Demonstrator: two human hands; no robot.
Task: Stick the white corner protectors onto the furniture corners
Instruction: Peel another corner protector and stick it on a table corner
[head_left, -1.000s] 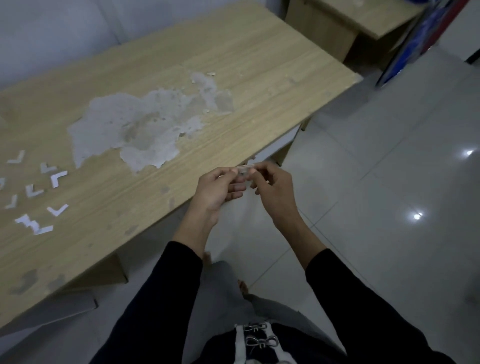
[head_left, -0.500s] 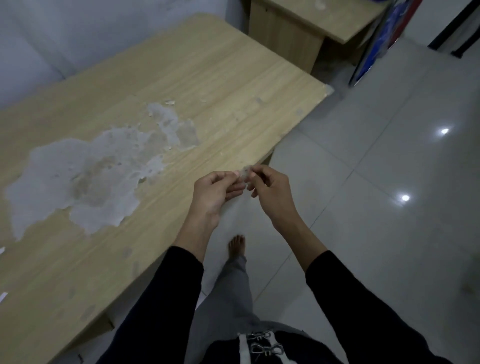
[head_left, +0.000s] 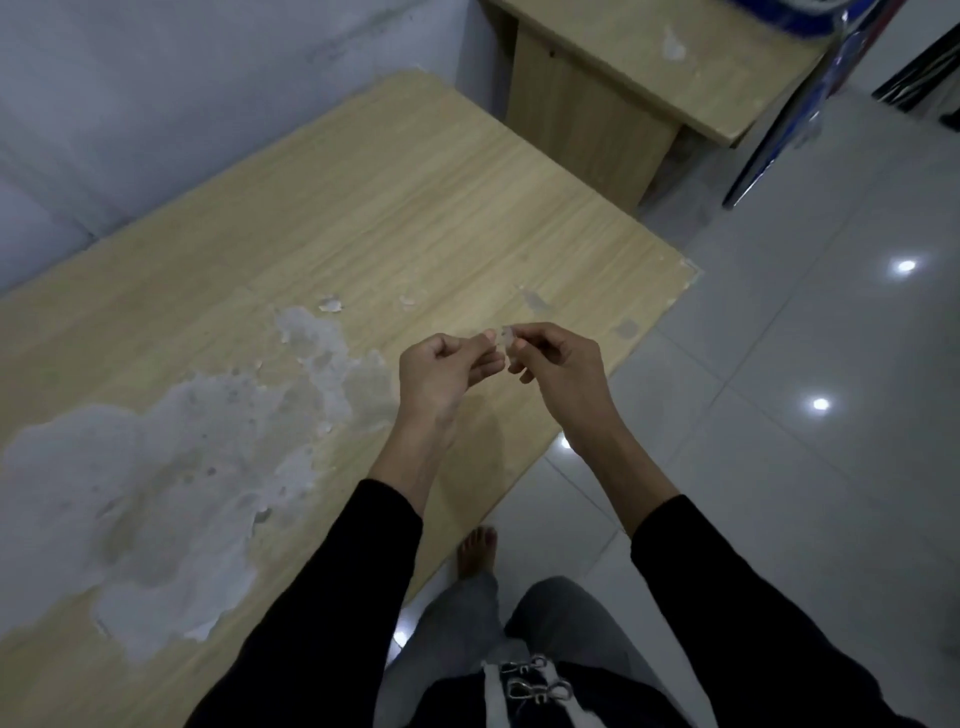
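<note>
Corner protector (head_left: 505, 338) (small, pale, blurred) sits pinched between left hand (head_left: 441, 371) and right hand (head_left: 563, 364), over the table (head_left: 415, 208).

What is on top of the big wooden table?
The wooden table carries a wide grey-white patch of peeled surface and a few small flakes. The left hand and right hand pinch a small pale piece above it; the left arm hides the tabletop beneath.

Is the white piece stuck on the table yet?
Not yet. The left hand and right hand pinch the corner protector above the table.
</note>
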